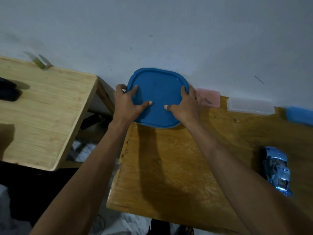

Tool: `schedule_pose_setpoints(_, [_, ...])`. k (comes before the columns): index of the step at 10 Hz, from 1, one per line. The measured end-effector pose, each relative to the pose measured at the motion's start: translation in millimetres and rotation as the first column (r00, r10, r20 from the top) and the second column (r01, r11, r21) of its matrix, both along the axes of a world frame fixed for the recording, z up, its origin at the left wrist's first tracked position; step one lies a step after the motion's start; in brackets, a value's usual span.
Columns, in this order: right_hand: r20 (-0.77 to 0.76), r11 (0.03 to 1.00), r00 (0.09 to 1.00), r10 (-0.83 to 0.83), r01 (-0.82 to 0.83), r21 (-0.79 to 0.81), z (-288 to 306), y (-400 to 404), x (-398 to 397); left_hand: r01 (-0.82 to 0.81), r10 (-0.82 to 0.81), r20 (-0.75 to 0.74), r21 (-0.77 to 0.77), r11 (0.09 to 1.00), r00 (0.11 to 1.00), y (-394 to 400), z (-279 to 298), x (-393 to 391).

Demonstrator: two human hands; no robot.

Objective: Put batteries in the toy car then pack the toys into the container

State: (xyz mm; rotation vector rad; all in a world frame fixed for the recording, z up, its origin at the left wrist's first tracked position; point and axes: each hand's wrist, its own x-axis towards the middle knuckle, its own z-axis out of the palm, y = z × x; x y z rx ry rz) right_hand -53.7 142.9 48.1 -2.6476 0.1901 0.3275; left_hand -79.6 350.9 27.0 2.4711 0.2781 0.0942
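Hands on the container lid, car not yet packed

Nearest of the task's things, on the right of the worn brown wooden table (169, 167), lies the shiny blue toy car (277, 170), well apart from both hands and outside any box. Whether it has its batteries I cannot tell. Farther on, at the table's back edge against the wall, sits the blue rounded-square plastic lid (159, 97) on its container, of which only a sliver shows. The left hand (128, 102) and right hand (184, 104) both clasp this lid at its sides, thumbs flat on top and fingers curled over the rim. The step in hand looks like opening or closing the container. With the car outside, the lid most likely needs prising up evenly, then setting aside.
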Motion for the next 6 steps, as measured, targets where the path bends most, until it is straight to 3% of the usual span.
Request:
schedule_pose_setpoints(3, [-0.113, 0.998, 0.991, 0.065, -0.063, 0.027, 11.7, -5.4, 3.6, -0.012, 0.021, -0.064, 0.138, 0.99, 0.998, -8.3, 12.2, -1.7])
schedule_pose_setpoints(6, [0.098, 0.956, 0.995, 0.001, -0.03, 0.292, 41.0, -63.7, -51.4, 0.013, -0.023, 0.062, 0.158, 0.987, 0.998, -65.0, 44.1, -41.8])
